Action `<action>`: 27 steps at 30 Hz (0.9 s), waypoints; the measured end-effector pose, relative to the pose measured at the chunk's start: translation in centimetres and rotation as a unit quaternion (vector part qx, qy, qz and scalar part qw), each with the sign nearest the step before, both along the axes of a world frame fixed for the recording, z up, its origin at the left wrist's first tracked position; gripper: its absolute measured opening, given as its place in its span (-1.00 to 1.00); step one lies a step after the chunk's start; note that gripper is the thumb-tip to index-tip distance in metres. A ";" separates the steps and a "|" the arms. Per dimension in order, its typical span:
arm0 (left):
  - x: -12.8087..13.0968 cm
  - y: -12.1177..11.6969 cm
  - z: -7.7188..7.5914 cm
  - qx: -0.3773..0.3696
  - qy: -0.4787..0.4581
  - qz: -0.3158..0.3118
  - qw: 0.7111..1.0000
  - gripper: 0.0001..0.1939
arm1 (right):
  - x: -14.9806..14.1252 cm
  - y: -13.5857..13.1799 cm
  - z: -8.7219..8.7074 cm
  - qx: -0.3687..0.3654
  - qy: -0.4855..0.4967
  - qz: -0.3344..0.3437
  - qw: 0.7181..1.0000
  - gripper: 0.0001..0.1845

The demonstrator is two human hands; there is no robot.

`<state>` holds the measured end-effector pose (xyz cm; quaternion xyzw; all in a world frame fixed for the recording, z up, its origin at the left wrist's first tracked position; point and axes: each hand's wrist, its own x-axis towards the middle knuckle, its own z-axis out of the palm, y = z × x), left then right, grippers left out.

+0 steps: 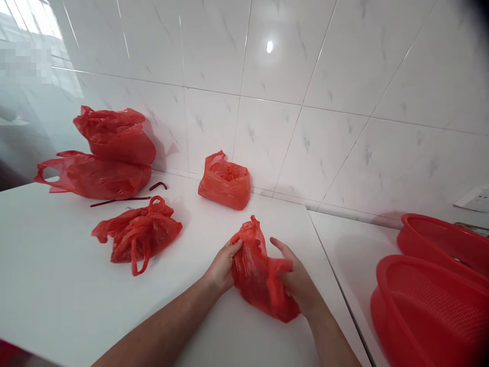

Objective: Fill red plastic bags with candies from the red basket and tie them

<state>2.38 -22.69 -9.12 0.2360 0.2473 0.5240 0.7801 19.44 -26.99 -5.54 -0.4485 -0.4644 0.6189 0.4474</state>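
Grip, left hand (221,269): was clamped on red plastic carrier bag (252,285), over white desk (46,255). Right hand (300,285): touched bag's right side with one digit extended; could not tell whether closed.

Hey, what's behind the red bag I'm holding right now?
Behind the held bag, toward the tiled wall, sits another red bag. The held bag covers a patch of the white tabletop, so anything there can't be seen.

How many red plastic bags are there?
5 visible: upper bag atop lower bag at left, crumpled bag in front, rear bag by wall, held bag in left hand. Others may be hidden.
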 end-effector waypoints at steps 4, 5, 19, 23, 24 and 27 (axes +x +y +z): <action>0.3 -0.6 0.5 0.102 0.062 -0.021 0.993 -0.87 | -1.5 -0.6 1.1 0.006 -0.039 0.056 0.998 -0.27; 0.5 -0.8 0.5 0.119 0.095 -0.023 0.988 -0.87 | -1.7 -0.6 1.1 0.011 -0.038 0.065 0.997 -0.39; 1.7 -3.2 0.2 0.455 0.409 0.123 0.781 -0.27 | -1.1 0.9 -2.2 0.039 0.025 -0.097 0.994 -0.79; 1.7 -2.8 0.4 0.426 0.412 0.111 0.798 -0.75 | -0.7 0.7 -2.2 0.054 0.004 -0.047 0.997 -0.90; 1.7 -2.6 0.3 0.399 0.403 0.112 0.816 -0.76 | -0.5 0.7 -2.3 0.054 0.013 -0.028 0.998 -0.88; 1.6 -1.8 0.1 0.312 0.378 0.121 0.863 -0.78 | 0.2 0.7 -2.5 0.043 0.091 0.021 0.995 -0.67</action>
